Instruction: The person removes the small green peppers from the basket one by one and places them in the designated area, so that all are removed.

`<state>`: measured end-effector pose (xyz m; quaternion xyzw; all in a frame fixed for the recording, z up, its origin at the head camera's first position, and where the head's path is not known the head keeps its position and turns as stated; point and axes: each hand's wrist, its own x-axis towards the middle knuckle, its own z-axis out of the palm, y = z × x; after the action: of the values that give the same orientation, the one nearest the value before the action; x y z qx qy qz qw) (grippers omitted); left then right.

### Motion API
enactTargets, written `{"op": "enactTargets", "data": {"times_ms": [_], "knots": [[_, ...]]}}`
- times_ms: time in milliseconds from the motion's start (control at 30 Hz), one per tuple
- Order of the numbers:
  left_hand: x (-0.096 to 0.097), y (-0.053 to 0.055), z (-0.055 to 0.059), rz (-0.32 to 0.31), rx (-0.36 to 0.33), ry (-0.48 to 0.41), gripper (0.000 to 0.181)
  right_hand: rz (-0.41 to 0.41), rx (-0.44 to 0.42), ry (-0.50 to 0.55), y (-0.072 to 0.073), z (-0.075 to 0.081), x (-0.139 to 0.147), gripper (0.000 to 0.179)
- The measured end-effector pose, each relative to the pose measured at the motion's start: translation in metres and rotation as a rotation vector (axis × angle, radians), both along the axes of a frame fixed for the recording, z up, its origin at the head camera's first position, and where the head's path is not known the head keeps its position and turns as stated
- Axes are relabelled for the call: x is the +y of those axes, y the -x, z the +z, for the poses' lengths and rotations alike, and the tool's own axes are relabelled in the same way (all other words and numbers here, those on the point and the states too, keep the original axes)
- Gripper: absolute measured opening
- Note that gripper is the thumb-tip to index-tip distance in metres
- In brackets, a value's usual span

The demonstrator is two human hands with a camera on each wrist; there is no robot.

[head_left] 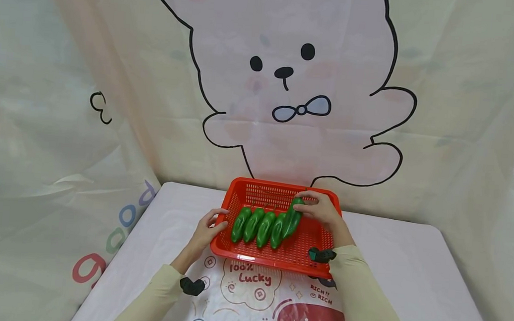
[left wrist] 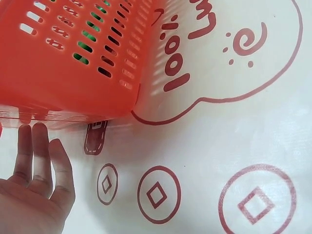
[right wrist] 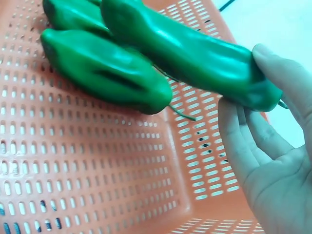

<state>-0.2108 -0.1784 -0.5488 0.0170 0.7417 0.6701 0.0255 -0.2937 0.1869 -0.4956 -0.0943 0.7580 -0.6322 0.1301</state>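
Observation:
A red plastic basket (head_left: 319,234) holds several glossy green peppers (head_left: 265,228), lying side by side in a row. My right hand (head_left: 321,208) pinches one green pepper (right wrist: 195,53) near its stem end, thumb on one side and fingers on the other. This pepper slants at the right end of the row, overlapping its neighbour in the head view. At the basket's left side, my left hand (head_left: 205,229) touches the rim with its fingertips. The left wrist view shows three nearly straight fingers (left wrist: 41,156) against the basket's outer side; the thumb is hidden there.
Under the basket is a white table (head_left: 389,254) with a printed cover of red lettering and drawings. A cloth backdrop (head_left: 329,150) with a cartoon animal rises behind it. Black wrist-worn devices (head_left: 192,286) show on both sleeves.

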Motion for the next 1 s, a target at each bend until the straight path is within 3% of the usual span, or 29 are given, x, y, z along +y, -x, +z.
{"op": "enactTargets", "data": {"times_ms": [300, 633, 833, 900, 1000], "knots": [[0.000, 0.000, 0.000, 0.000, 0.022, 0.001, 0.034, 0.032, -0.086, 0.213, -0.001, 0.023, 0.009, 0.048], [0.001, -0.001, 0.002, -0.001, 0.012, -0.004, 0.037, 0.003, -0.066, 0.238, -0.009, 0.040, 0.034, 0.040], [0.001, 0.000, 0.003, 0.001, 0.003, -0.011, 0.039, 0.058, -0.004, 0.276, -0.016, 0.050, 0.046, 0.031], [0.002, -0.001, 0.006, -0.003, -0.003, -0.019, 0.039, 0.056, 0.009, 0.270, -0.017, 0.052, 0.050, 0.031], [0.004, -0.006, 0.020, -0.017, -0.006, -0.026, 0.038, 0.040, 0.014, 0.249, -0.020, 0.053, 0.056, 0.032]]}}
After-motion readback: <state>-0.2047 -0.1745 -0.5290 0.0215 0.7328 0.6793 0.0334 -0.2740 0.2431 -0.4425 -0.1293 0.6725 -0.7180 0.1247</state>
